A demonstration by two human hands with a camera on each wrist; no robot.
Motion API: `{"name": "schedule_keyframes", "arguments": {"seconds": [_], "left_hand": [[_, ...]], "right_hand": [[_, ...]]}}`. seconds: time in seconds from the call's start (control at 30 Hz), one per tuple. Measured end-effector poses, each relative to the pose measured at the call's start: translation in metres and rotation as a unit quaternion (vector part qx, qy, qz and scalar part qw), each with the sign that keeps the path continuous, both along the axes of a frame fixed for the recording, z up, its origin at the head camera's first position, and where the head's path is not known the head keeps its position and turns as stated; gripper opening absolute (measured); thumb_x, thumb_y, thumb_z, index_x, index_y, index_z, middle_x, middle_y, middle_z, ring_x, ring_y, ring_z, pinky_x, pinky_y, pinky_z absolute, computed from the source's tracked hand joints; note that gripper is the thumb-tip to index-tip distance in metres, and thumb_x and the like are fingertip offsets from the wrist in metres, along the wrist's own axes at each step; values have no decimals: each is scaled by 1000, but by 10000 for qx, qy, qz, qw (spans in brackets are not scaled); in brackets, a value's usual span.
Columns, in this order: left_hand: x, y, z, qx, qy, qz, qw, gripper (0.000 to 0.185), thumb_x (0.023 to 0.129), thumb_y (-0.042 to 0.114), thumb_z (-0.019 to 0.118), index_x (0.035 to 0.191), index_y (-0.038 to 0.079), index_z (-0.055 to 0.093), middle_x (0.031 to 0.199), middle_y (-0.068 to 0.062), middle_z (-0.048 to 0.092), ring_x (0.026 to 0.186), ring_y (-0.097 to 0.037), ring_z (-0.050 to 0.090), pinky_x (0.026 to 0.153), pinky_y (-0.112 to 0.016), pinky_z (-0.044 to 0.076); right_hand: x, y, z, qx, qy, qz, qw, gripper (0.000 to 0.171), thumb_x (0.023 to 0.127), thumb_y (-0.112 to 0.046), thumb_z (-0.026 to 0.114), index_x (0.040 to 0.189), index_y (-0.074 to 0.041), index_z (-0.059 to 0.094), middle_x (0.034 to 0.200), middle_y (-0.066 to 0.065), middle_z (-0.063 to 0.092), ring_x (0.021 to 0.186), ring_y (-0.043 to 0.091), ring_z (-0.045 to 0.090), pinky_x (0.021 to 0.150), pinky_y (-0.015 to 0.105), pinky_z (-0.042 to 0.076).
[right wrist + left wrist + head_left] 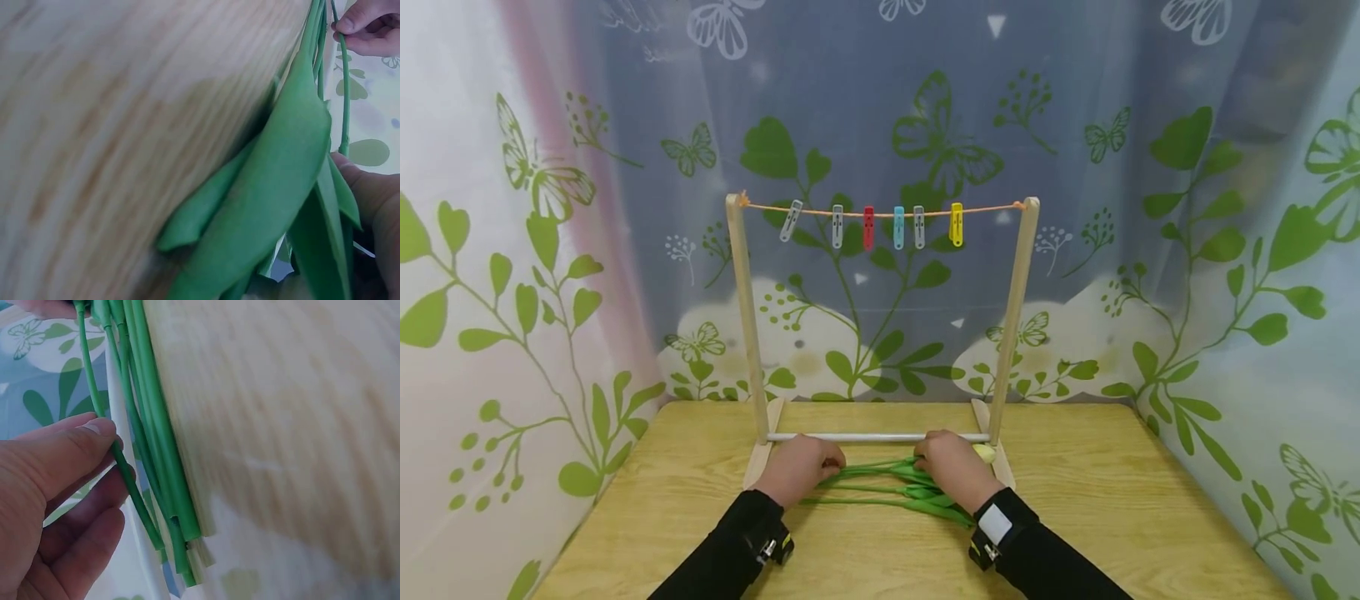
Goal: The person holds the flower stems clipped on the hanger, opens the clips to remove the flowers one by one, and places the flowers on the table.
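Observation:
Several green-stemmed flowers (880, 488) that look like artificial tulips lie side by side across the table, leaves to the right. A pale yellow bloom (984, 453) shows just beyond my right hand (958, 472). With thumb and fingers, my left hand (797, 468) pinches one thin stem (132, 486) near its lower end, slightly apart from the other stems (156, 425). The right hand grips that same flower where its leaves begin, thumb against the stem; its fingers are partly hidden behind broad leaves (269, 169) in the right wrist view.
A wooden frame (1017, 317) stands behind the hands, with a white crossbar (865, 437) low down. Along its top, an orange string (992, 209) carries several clothespins, including a red clothespin (868, 227) and a yellow clothespin (957, 225). Patterned curtains (1075, 333) surround the wooden table (1075, 517).

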State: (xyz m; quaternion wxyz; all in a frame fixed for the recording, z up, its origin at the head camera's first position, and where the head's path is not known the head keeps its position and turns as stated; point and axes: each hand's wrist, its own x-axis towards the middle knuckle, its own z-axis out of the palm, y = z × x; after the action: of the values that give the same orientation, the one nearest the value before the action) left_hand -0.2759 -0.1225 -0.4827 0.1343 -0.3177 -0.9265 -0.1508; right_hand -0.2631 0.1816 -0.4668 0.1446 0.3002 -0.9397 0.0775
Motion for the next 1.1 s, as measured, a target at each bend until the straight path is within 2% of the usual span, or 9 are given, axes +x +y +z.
{"name": "schedule_keyframes", "arguments": {"seconds": [0.17,0.43,0.77,0.93,1.1], "left_hand": [[1,2,-3,-11,-109,-130,9999,7,95,13,86,98,19,86,93,5,83,83,-11,76,72,-24,64],[1,1,-4,10,-299,-176,9994,9,95,11,86,99,19,85,92,4,82,81,-11,75,70,-23,62],[-3,1,-8,29,-215,-156,9996,8,95,12,86,99,18,85,91,4,81,81,-10,74,70,-24,62],[0,1,-3,131,-226,-108,9996,8,97,11,85,104,14,86,93,0,82,81,-13,75,69,-27,63],[3,0,2,92,-129,-20,9999,7,98,15,84,105,16,86,93,2,82,82,-12,75,71,-28,64]], "right_hand": [[3,-1,0,-10,-50,-6,10000,7,96,-17,84,94,-11,84,84,1,71,77,17,71,65,24,61],[3,0,-3,92,76,54,9999,7,97,-19,83,95,-13,86,86,1,75,81,16,74,69,25,65],[3,0,-2,176,318,100,9993,5,95,-19,85,96,-14,86,86,1,76,81,16,73,73,28,66],[4,0,0,241,492,36,9985,7,95,-22,85,97,-15,86,84,0,73,79,17,71,72,28,65],[5,-1,4,98,703,5,9975,12,94,-21,86,102,-12,87,87,1,75,81,19,71,74,28,65]]}}
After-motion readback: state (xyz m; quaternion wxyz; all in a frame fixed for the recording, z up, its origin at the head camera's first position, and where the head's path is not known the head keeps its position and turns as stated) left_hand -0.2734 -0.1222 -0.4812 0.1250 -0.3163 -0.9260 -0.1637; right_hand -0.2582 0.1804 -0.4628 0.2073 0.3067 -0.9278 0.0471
